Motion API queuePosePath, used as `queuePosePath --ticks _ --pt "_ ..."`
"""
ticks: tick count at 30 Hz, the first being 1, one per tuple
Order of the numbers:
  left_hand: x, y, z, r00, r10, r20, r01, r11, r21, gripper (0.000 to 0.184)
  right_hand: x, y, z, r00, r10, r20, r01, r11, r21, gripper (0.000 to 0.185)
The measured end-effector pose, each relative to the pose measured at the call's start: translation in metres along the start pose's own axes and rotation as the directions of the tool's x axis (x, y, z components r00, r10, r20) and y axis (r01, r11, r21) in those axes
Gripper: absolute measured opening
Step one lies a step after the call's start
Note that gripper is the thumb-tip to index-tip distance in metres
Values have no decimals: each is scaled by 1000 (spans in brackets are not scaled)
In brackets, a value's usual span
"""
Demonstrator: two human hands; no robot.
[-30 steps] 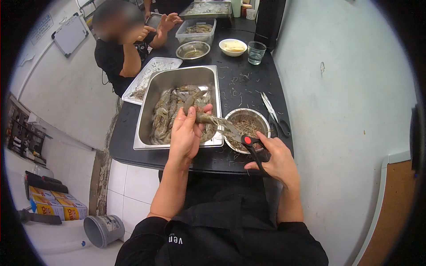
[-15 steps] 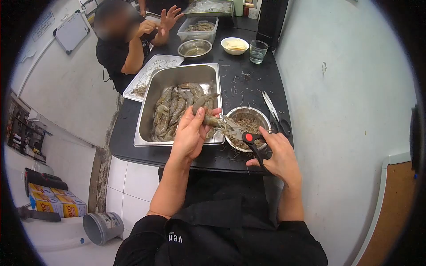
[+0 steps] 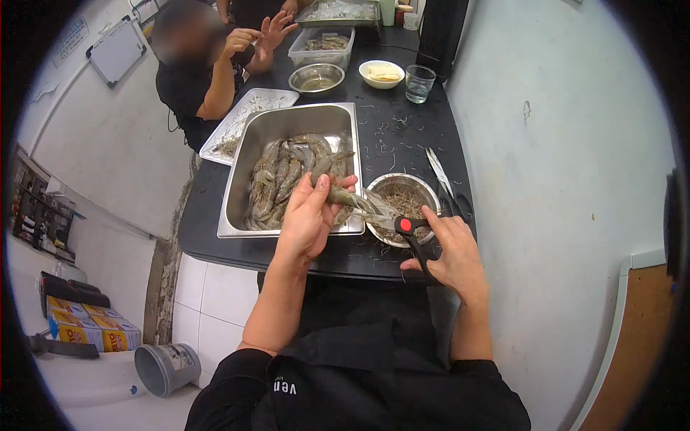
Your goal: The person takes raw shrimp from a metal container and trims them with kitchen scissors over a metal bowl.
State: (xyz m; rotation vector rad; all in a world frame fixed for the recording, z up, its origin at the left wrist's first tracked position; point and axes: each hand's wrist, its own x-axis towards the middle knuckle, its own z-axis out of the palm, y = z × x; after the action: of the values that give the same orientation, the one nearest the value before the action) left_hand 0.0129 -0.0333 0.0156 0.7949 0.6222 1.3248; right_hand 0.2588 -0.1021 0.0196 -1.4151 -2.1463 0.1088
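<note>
My left hand [image 3: 310, 212] is closed around a raw shrimp [image 3: 345, 199], its head pointing right. My right hand [image 3: 451, 248] grips black-handled scissors [image 3: 415, 237] with a red pivot; their blades reach the shrimp's head end. Below the blades stands a round metal bowl [image 3: 430, 188] with thin shrimp trimmings [image 3: 404, 194] in it. Left of it, a deep steel pan [image 3: 231, 208] holds several whole shrimp [image 3: 277, 176], partly hidden behind my left hand.
A second pair of scissors [image 3: 440, 172] lies by the table's right edge. Beyond the pan are a white tray [image 3: 215, 149], a metal bowl [image 3: 316, 77], a plastic tub [image 3: 351, 54], a white bowl [image 3: 381, 80] and a glass [image 3: 418, 86]. A co-worker [image 3: 190, 79] stands at far left.
The scissors and shrimp stay in nearly the same place, with the blades seeming closer together at the shrimp's head. At the back, another person's hand has come into view.
</note>
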Motion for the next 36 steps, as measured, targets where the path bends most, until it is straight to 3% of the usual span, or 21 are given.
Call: queuePosePath --ticks 8,11,16,24,26,36 --pt "-2 -3 -6 996 -48 72 47 999 9 31 2 0 1 998 66 -10 -65 998 20 92" --pt "-3 -3 2 999 -18 31 19 1000 -23 31 -1 2 2 999 36 -11 -36 999 35 89" --pt "-1 0 4 1000 -4 29 4 1000 -29 30 -4 0 2 996 80 32 -84 985 150 85" --pt "-1 -6 12 998 -23 65 23 1000 6 31 -2 2 1 998 59 -10 -58 994 88 85" --pt "0 -5 9 989 -61 133 58 998 26 31 -2 3 1 998 59 -10 -58 994 92 85" --pt "3 -11 12 994 -29 105 34 998 -47 29 -5 -4 -4 983 174 62 -182 965 187 81"
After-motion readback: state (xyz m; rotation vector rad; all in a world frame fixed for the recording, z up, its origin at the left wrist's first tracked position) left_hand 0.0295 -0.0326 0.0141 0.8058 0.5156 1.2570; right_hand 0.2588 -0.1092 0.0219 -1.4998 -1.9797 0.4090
